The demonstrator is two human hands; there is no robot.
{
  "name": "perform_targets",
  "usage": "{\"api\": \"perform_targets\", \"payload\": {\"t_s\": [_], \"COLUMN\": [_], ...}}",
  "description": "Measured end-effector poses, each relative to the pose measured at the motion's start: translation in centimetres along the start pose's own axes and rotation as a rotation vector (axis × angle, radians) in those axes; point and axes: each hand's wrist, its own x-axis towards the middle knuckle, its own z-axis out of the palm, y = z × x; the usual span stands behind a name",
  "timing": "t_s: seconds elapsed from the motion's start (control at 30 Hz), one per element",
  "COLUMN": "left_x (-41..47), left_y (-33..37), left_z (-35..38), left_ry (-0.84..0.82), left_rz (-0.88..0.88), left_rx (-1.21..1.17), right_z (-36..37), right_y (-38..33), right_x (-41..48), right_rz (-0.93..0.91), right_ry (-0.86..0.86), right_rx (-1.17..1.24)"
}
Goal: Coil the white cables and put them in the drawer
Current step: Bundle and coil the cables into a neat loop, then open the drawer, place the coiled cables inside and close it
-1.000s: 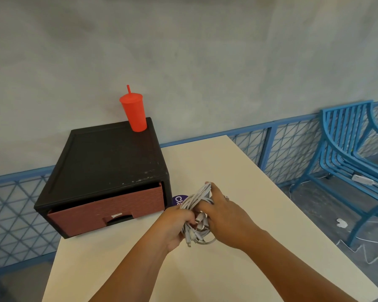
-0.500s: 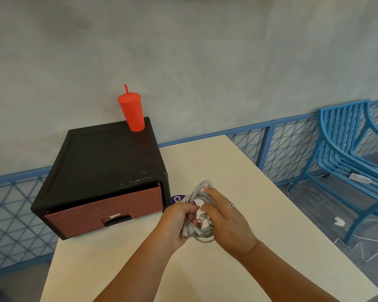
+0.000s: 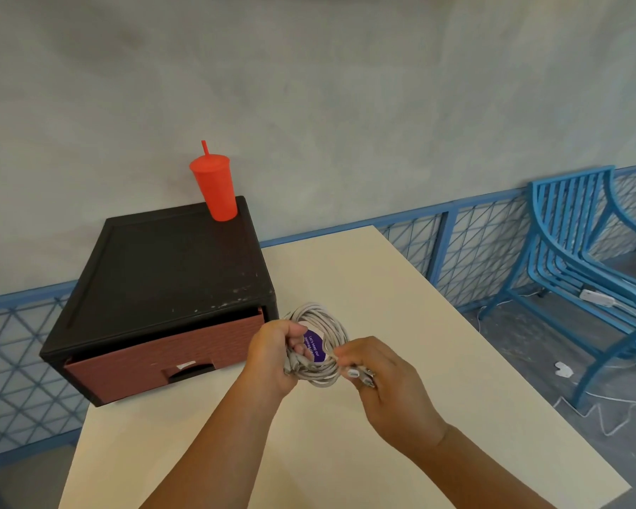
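Observation:
A round coil of white cables [image 3: 327,325] hangs just above the cream table [image 3: 382,288], right of the drawer unit. My left hand [image 3: 272,352] grips the coil's left side, fingers curled round the strands. My right hand [image 3: 386,380] pinches the coil's lower right part, with cable plugs showing between its fingers. The black drawer unit [image 3: 169,273] stands at the table's left; its reddish-brown drawer [image 3: 162,358] is pulled out a little, tilted at the right corner.
A red tumbler with a straw [image 3: 215,187] stands on the unit's back right corner. A purple round sticker [image 3: 314,345] shows through the coil. Blue metal chairs [image 3: 581,273] and loose white cords on the floor [image 3: 603,409] lie to the right, behind a blue mesh railing [image 3: 456,251].
The bunched cables have opened into a round loop. My right hand slid from over the bundle to its lower right, and both hands drew slightly apart.

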Motion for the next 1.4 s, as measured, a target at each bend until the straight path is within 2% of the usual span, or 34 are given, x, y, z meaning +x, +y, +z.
{"api": "perform_targets", "payload": {"t_s": [0.23, 0.37, 0.6, 0.8, 0.9, 0.97, 1.07, 1.27, 1.33, 1.37, 1.4], "left_x": [0.4, 0.7, 2.7, 5.2, 5.6, 5.9, 6.1, 6.5, 6.1, 5.9, 5.7], "left_y": [-2.6, -3.9, -8.0, -12.1, -14.4, -15.5, -15.9, -15.4, -14.3, -13.6, -12.7], "left_z": [-0.1, -0.1, -0.4, -0.9, -1.6, -2.2, -2.7, -4.0, -4.3, -4.4, -4.7], "left_ry": [-0.044, -0.073, -0.085, -0.096, -0.207, -0.222, -0.207, -0.274, -0.241, -0.218, -0.195], "left_rz": [-0.052, -0.100, -0.263, -0.146, 0.045, 0.164, 0.258, 0.238, 0.246, 0.245, 0.257], "left_rx": [0.126, 0.154, 0.096, 0.611, 1.102, 1.409, 1.637, 1.623, 1.566, 1.524, 1.482], "right_z": [-0.2, 0.4, 1.4, 1.4, 1.3, 1.6, 2.1, 0.9, 0.7, 0.6, 0.5], "right_y": [1.8, 3.4, 6.9, 10.9, 11.7, 12.0, 12.2, 12.1, 12.3, 12.3, 11.9], "right_x": [-2.3, -3.4, -5.5, -8.0, -8.9, -9.9, -10.9, -9.8, -9.5, -9.1, -8.4], "right_rz": [-0.039, -0.044, -0.091, 0.207, 0.382, 0.434, 0.439, 0.430, 0.439, 0.510, 0.556], "right_ry": [-0.419, -0.430, -0.357, -0.563, -0.698, -0.778, -0.783, -0.813, -0.656, -0.525, -0.475], "right_rx": [-0.322, -0.452, -0.472, -0.444, -0.377, -0.347, -0.307, -0.257, -0.241, -0.202, -0.203]}}
